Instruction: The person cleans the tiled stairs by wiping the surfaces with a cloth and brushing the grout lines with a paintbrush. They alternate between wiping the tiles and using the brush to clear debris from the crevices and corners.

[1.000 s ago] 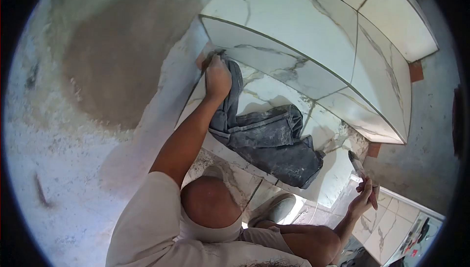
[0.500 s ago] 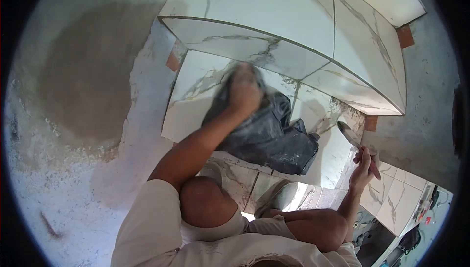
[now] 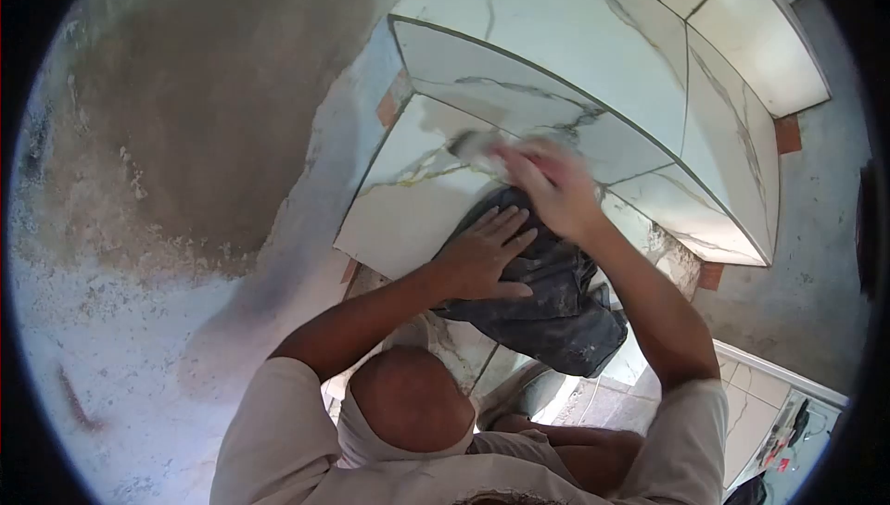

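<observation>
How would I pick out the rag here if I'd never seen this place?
Find the white marble-patterned steps beside the rough bare cement. On the lower step lies a crumpled cloth, with the left hand pressed flat on it. It is the only dark, dusty, soft thing among pale hard tiles.

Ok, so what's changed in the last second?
The right hand swung in from the lower right, carrying its scraper over the marble tile; it is blurred. The left hand stopped gripping the grey cloth and lies flat on it. The cloth stays on the tile.
</observation>
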The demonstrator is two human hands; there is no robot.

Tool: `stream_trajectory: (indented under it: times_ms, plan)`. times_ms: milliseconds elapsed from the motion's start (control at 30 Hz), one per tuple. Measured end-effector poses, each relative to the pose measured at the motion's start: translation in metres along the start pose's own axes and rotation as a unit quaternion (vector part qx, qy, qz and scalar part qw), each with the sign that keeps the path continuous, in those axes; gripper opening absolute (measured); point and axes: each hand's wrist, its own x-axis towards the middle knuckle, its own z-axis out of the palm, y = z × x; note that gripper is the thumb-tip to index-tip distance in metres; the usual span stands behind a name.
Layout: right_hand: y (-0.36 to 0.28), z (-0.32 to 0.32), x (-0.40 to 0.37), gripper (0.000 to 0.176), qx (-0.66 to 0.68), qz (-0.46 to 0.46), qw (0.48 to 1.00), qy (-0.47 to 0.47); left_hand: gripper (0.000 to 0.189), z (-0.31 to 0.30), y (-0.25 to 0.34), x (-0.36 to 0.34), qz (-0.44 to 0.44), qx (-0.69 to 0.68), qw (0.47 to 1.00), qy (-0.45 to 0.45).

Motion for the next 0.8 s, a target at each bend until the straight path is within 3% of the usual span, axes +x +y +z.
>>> stream_trajectory:
  times_ms: [33, 133, 233, 300, 333, 400, 433, 500, 567, 633, 667, 733, 767, 800]
  plan:
    - [0.012, 0.024, 0.034, 0.02, -0.048, -0.077, 0.996, 0.001, 0.093, 0.001, 0.0, -0.001, 0.0, -0.001, 1.0, 0.003]
    - [0.036, 0.082, 0.094, 0.026, -0.112, -0.077, 0.991, 0.006, 0.094, 0.004, -0.002, -0.002, -0.003, -0.007, 1.0, 0.02]
    - [0.032, 0.101, 0.1, 0.024, -0.04, 0.006, 0.996, 0.082, 0.091, 0.006, -0.005, -0.003, 0.017, -0.034, 0.998, 0.045]
    - [0.028, 0.102, 0.085, 0.016, -0.268, 0.013, 0.954, 0.133, 0.083, 0.001, -0.004, -0.005, 0.007, -0.087, 0.995, 0.058]
    - [0.023, 0.104, 0.081, 0.016, -0.272, 0.012, 0.953, 0.129, 0.083, 0.0, -0.005, -0.004, 0.007, -0.09, 0.994, 0.062]
    - [0.005, 0.101, 0.076, 0.013, -0.157, -0.016, 0.966, 0.206, 0.077, -0.001, -0.004, -0.003, -0.022, -0.116, 0.993, -0.018]
    - [0.012, 0.109, 0.083, 0.013, -0.162, -0.012, 0.964, 0.211, 0.077, 0.002, -0.006, -0.003, -0.014, -0.117, 0.993, -0.022]
    - [0.032, 0.126, 0.099, 0.012, -0.146, -0.111, 0.962, 0.203, 0.07, 0.008, -0.009, -0.002, 0.01, -0.103, 0.993, 0.053]
    - [0.041, 0.118, 0.088, 0.013, -0.137, -0.082, 0.97, 0.183, 0.064, 0.01, -0.007, -0.004, 0.007, -0.08, 0.994, 0.078]
    - [0.041, 0.096, 0.072, 0.013, -0.308, -0.052, 0.943, 0.114, 0.059, 0.009, -0.008, -0.005, -0.009, -0.058, 0.992, 0.108]
    - [0.029, 0.083, 0.064, 0.013, -0.308, -0.051, 0.944, 0.108, 0.058, 0.008, -0.007, -0.006, -0.014, -0.04, 0.992, 0.12]
    - [-0.003, 0.055, 0.055, 0.009, -0.279, 0.073, 0.951, 0.109, 0.056, 0.009, -0.003, -0.005, -0.019, -0.027, 0.99, 0.134]
    - [-0.001, 0.059, 0.057, 0.009, -0.283, 0.073, 0.95, 0.112, 0.054, 0.011, -0.004, -0.002, -0.024, -0.029, 0.991, 0.126]
    - [0.007, 0.073, 0.063, 0.011, -0.21, 0.011, 0.969, 0.13, 0.051, 0.013, -0.005, 0.001, -0.028, -0.029, 0.992, 0.116]
